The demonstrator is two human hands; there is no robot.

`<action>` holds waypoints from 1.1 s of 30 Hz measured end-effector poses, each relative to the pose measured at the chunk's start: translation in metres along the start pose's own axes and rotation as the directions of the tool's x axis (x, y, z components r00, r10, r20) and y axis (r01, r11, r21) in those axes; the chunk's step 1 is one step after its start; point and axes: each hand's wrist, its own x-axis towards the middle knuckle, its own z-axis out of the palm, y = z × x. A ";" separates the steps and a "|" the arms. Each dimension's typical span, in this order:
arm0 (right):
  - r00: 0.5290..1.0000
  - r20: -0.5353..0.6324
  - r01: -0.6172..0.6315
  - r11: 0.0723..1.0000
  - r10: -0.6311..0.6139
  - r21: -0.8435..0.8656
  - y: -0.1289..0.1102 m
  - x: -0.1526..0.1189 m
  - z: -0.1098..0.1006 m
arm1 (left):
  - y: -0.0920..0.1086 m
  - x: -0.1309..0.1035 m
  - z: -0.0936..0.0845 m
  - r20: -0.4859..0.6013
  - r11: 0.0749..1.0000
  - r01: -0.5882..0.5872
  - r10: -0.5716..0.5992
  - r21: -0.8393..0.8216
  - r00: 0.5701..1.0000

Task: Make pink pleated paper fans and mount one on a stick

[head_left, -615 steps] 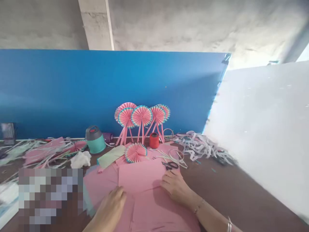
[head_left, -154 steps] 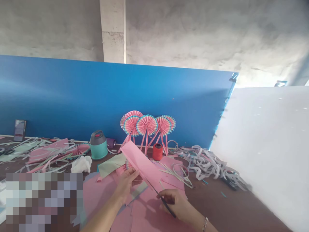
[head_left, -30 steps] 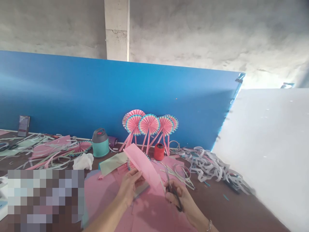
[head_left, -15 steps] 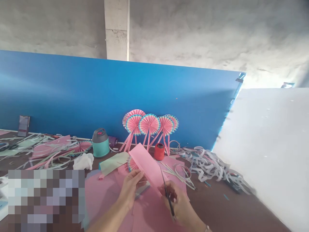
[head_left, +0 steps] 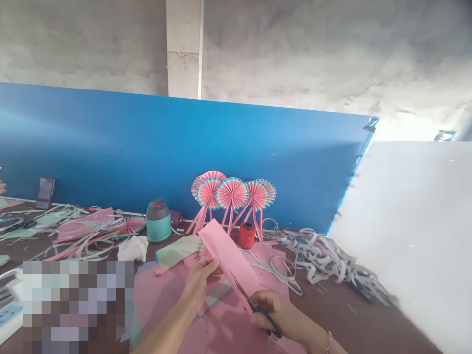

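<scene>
Pink ppr (head_left: 233,256), pt-hidden fan (head_left: 203,251), spool (head_left: 247,237) nr

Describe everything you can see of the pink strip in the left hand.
The pink strip is long and narrow, apparently paper, plain on its visible face. It slants from its far left end down toward the right hand, above pink sheets. The left hand pinches its left edge; scissors overlap that edge lower down, though any cut is unclear.

1 fan (head_left: 202,251) partly behind pink strip (head_left: 230,254), another person's hand (head_left: 2,188) cropped at left edge
</scene>
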 end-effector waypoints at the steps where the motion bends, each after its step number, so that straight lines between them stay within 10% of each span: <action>1: 1.000 -0.004 0.001 1.000 -0.001 -0.007 -0.001 0.003 0.000 | -0.001 0.000 0.000 0.006 1.000 0.000 0.000 0.003 1.000; 33: 0.978 -0.154 0.150 0.987 -0.141 0.054 0.004 0.028 0.033 | -0.006 -0.007 0.007 0.128 0.982 0.186 -0.181 -0.030 0.975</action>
